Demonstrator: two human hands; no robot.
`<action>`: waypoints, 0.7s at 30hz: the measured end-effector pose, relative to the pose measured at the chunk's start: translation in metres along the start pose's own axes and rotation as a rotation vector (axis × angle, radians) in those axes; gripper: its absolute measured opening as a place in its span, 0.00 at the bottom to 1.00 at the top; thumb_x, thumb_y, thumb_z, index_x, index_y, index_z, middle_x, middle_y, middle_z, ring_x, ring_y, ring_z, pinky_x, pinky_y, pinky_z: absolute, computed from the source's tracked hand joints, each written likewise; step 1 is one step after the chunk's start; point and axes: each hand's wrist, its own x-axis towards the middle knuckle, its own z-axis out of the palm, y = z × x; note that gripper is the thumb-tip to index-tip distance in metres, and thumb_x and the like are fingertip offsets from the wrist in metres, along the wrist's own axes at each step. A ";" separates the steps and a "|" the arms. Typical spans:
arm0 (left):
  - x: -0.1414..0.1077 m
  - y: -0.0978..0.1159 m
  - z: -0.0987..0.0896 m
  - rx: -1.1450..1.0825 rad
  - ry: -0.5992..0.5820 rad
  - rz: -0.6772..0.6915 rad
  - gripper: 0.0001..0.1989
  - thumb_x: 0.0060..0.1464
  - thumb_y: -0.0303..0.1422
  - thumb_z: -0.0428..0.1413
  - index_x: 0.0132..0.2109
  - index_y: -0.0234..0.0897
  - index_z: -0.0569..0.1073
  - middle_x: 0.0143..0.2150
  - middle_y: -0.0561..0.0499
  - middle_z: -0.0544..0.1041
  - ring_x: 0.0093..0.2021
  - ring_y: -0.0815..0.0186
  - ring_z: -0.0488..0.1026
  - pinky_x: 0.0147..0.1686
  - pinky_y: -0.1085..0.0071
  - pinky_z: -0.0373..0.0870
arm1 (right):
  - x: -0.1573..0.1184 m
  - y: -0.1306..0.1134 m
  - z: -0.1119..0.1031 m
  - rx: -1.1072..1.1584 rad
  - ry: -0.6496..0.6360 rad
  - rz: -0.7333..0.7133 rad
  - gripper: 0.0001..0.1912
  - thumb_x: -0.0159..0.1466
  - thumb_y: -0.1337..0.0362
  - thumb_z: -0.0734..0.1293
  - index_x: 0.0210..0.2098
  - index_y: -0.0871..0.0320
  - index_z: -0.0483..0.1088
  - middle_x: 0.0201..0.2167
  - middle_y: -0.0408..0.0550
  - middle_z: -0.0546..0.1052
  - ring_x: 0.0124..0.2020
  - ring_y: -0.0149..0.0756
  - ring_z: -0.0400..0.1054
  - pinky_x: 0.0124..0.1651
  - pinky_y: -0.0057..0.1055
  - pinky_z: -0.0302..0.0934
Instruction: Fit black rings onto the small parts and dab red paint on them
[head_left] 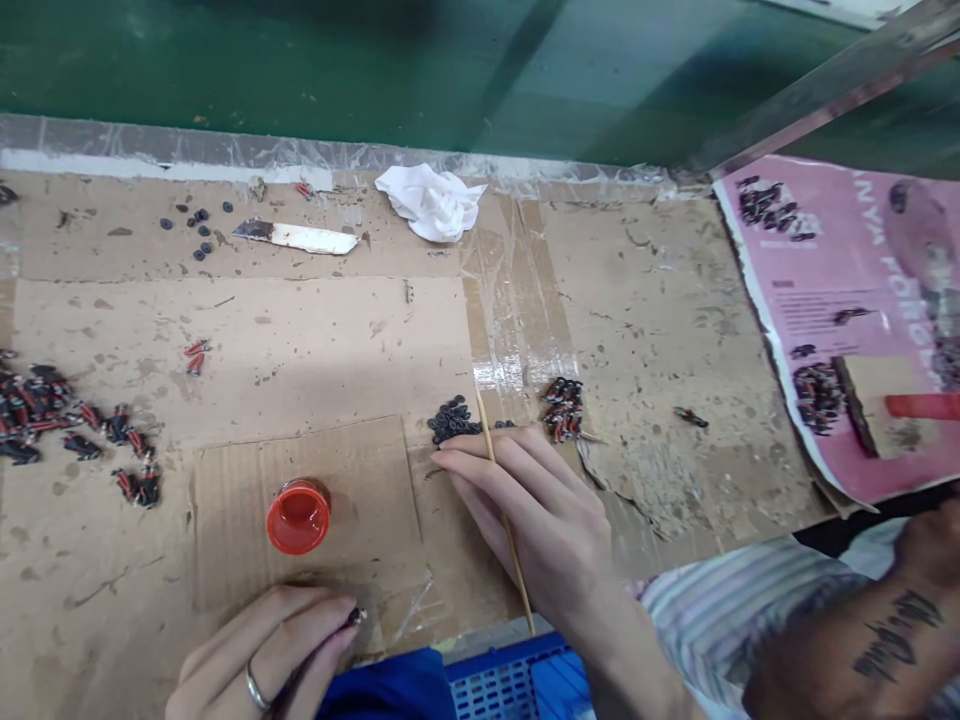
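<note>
My left hand (pixel 266 650), with a ring on one finger, is closed at the front edge of the cardboard, pinching a small dark piece (pixel 355 616) between its fingertips. A thin wooden stick (pixel 512 550) lies between the fingers of my right hand (pixel 544 510), its pointed end toward the back. The fingertips of that hand touch the near side of a pile of small black rings (pixel 453 418). Between my hands stands a small red cup (pixel 298 516) on a cardboard piece. Beside my right hand is a cluster of small black-and-red figures (pixel 563 408).
More black-and-red figures (pixel 34 400) are heaped at far left. A knife-like blade (pixel 296 236), loose black rings (pixel 199 230) and crumpled white tissue (pixel 436 203) lie at the back. Another person's tattooed forearm (pixel 862 640) rests at right, near a pink sheet (pixel 840 260). A blue basket (pixel 495 690) sits below.
</note>
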 end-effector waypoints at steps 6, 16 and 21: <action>-0.001 -0.006 0.001 0.037 -0.045 0.103 0.08 0.43 0.46 0.50 0.31 0.58 0.71 0.24 0.72 0.79 0.21 0.85 0.75 0.29 0.99 0.69 | 0.011 -0.003 -0.012 0.110 -0.065 0.046 0.07 0.60 0.67 0.64 0.39 0.54 0.69 0.30 0.44 0.75 0.31 0.30 0.67 0.34 0.27 0.67; -0.008 -0.019 -0.003 0.058 -0.133 0.222 0.09 0.47 0.44 0.46 0.36 0.58 0.68 0.27 0.73 0.78 0.24 0.85 0.76 0.30 0.97 0.71 | 0.003 -0.002 -0.009 0.066 0.032 0.059 0.08 0.61 0.67 0.62 0.40 0.52 0.69 0.32 0.43 0.78 0.32 0.33 0.70 0.35 0.30 0.69; -0.007 -0.021 -0.002 0.053 -0.138 0.242 0.11 0.47 0.43 0.46 0.39 0.57 0.67 0.28 0.71 0.79 0.25 0.84 0.76 0.30 0.96 0.71 | 0.002 -0.004 -0.004 0.040 0.012 0.032 0.07 0.60 0.68 0.64 0.38 0.54 0.69 0.33 0.43 0.78 0.34 0.31 0.69 0.37 0.29 0.69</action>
